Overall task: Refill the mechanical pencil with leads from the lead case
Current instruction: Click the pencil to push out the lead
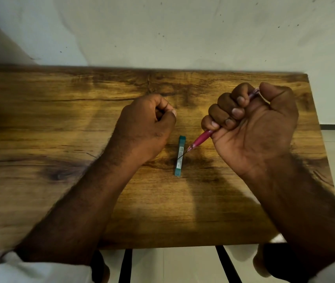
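The mechanical pencil [202, 137] is a pink one, gripped in the person's right hand [252, 127], whose 4 fingers are curled tight around the barrel in a fist with the thumb resting over the top end. Its long axis runs diagonally, from the upper right by the thumb down to the lower left, and the tip points down-left toward the table. A long thin lead [183, 155] sticks out of that tip and crosses in front of the teal lead case [179, 156], which lies flat on the wooden table [60, 119] between the 2 hands, its long axis running nearly straight away from the person.

The left hand [144, 127] hovers or rests just left of the case, fingers loosely curled with thumb and forefinger drawn together; whether they pinch anything cannot be told.

Judging by the thumb on the cap end and the exposed lead, the step in hand looks like clicking the lead out to check the feed, late in the refill. The next move likely calls for pushing that fragile lead back in gently, in line with the pencil, to avoid snapping it.
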